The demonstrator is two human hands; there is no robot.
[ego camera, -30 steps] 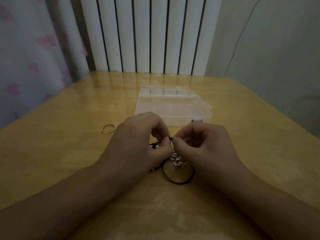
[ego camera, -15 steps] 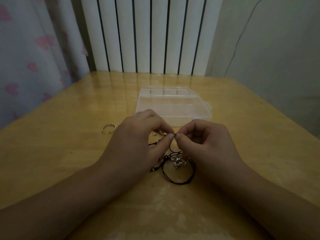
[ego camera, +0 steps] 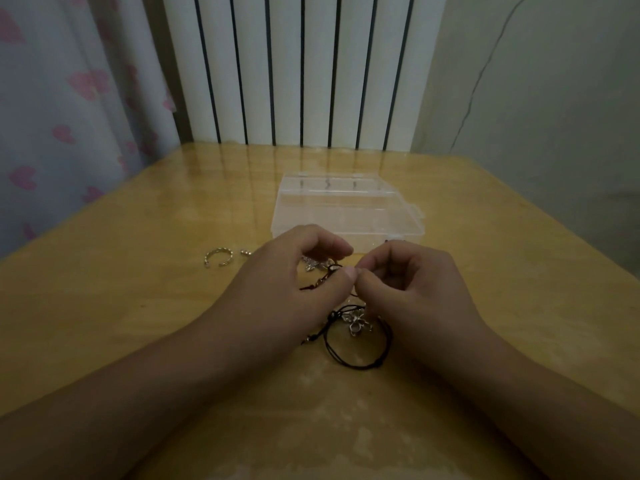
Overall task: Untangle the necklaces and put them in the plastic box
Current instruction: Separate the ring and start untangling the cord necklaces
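My left hand [ego camera: 287, 282] and right hand [ego camera: 412, 289] pinching the black cord necklaces [ego camera: 360, 341] on the worktop [ego camera: 138, 306], fingertips now nearer the closed plastic box [ego camera: 346, 209] than before, a second ring piece [ego camera: 245, 252] newly showing beside the ring [ego camera: 218, 259]

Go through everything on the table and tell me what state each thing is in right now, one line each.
plastic box: lid closed, nothing placed inside yet.
black cord necklaces: still tangled, looped on the table.
left hand: pinching the cord.
right hand: pinching the cord, fingertips meeting the left's.
open ring: lying loose, left of the hands.
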